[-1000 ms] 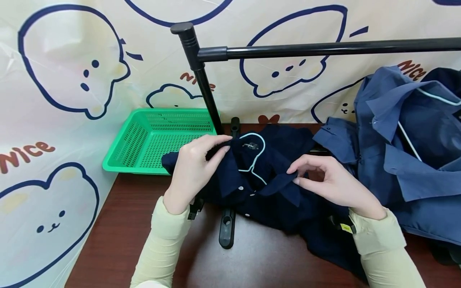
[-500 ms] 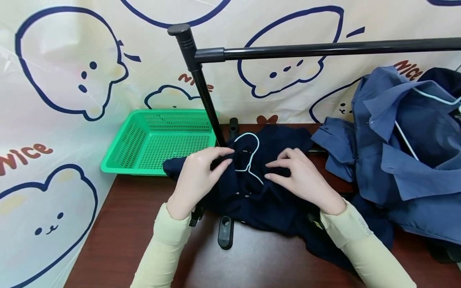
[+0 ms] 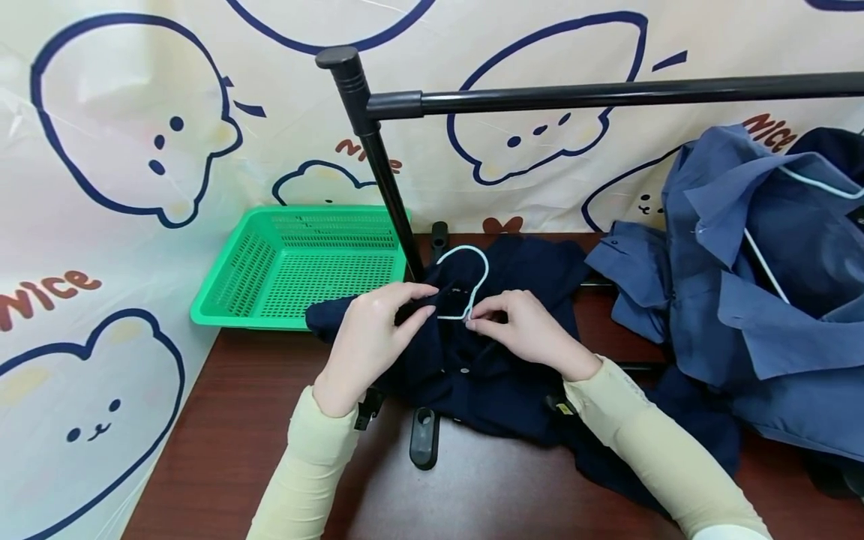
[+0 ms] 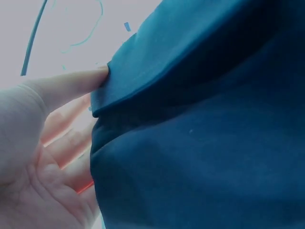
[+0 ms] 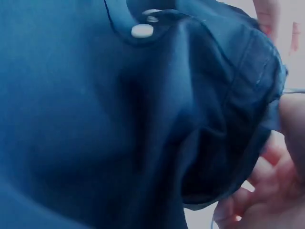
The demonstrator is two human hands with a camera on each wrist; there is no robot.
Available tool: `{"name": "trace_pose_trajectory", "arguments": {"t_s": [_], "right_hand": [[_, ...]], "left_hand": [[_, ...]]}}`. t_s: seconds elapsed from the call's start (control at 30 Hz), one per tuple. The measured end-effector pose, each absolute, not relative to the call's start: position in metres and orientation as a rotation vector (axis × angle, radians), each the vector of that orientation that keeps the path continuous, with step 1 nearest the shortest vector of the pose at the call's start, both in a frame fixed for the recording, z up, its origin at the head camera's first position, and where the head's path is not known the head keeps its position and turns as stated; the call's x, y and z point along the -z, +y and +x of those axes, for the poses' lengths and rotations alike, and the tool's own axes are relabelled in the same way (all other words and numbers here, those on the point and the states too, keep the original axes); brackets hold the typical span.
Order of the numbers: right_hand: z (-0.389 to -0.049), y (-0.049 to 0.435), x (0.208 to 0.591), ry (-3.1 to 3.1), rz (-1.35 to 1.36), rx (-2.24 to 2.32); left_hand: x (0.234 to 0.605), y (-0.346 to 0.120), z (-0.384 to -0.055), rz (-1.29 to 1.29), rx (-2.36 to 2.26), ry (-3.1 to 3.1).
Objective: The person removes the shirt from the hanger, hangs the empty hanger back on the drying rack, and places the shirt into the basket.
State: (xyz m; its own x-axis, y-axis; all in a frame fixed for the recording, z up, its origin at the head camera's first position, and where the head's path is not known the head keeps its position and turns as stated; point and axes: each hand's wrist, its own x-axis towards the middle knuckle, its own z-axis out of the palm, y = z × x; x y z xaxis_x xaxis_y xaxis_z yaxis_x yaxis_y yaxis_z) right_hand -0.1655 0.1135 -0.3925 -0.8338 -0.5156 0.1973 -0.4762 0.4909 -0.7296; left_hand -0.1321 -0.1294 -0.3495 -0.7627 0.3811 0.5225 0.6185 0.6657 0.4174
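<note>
A navy buttoned shirt point(image 3: 486, 397) lies on the table with a pale blue hanger point(image 3: 487, 266) inside its neck. The hook shows above the collar; most of the hanger's body is hidden by cloth. My left hand point(image 3: 371, 334) pinches the shirt's collar on the left between thumb and fingers; the left wrist view shows the thumb point(image 4: 81, 83) on the cloth's edge. At the base of the hook, my right hand point(image 3: 529, 330) pinches the hanger's neck. The right wrist view shows the shirt's edge point(image 5: 267, 71) right at those fingers, with a white button point(image 5: 142, 31) nearby.
A green perforated basket point(image 3: 236, 320) stands at the back left. The black rack's upright point(image 3: 388, 187) rises behind the shirt, its bar point(image 3: 607, 92) running right. The rack's foot point(image 3: 424, 442) lies on the table. A greyish-blue shirt point(image 3: 709, 300) on a hanger lies at right.
My right hand has let go of the collar's right side and moved left to the hanger's neck. My left hand has kept its pinch on the collar.
</note>
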Motion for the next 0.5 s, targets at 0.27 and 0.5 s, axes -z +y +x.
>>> {"name": "trace_pose_trajectory", "arguments": {"t_s": [0.27,0.5], "right_hand": [[-0.150,0.131,0.353,2.787,-1.174,1.411],[-0.140,0.140,0.329,2.869,-1.270,1.396]], "left_hand": [[0.340,-0.126,-0.133,-0.885,0.798,-2.452],[0.329,-0.119,-0.131,-0.955,0.762,-2.338]]}}
